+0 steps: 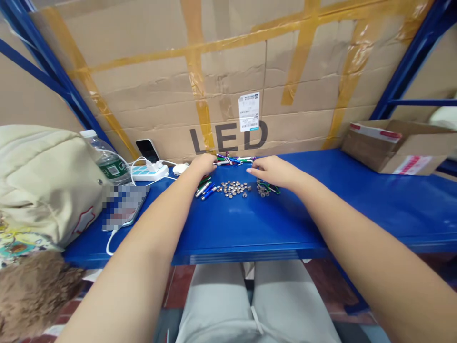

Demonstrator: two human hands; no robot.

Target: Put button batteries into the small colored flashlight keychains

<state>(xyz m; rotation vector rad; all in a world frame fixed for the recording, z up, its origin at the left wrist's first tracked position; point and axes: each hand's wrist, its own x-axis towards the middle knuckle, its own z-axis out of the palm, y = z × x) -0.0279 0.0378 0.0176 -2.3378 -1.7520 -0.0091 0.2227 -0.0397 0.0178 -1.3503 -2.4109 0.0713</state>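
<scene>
My left hand (203, 165) reaches to the back of the blue shelf (357, 200), fingers curled on a small metal pen-like stick from a row of coloured sticks (237, 160) lying by the cardboard wall. More coloured sticks (204, 188) lie under my left wrist. My right hand (273, 170) hovers beside the row with its fingers bent together near the row's right end; what they hold, if anything, is hidden. Between my arms lies a patch of several small round silver button cells (233, 188), with a smaller heap (264, 189) under my right hand.
A large taped cardboard box marked LED (228, 85) forms the back wall. A water bottle (107, 159), phone (147, 150), white power strip (150, 171), another phone (124, 205) and a cream bag (39, 181) sit left. An open carton (396, 145) stands right.
</scene>
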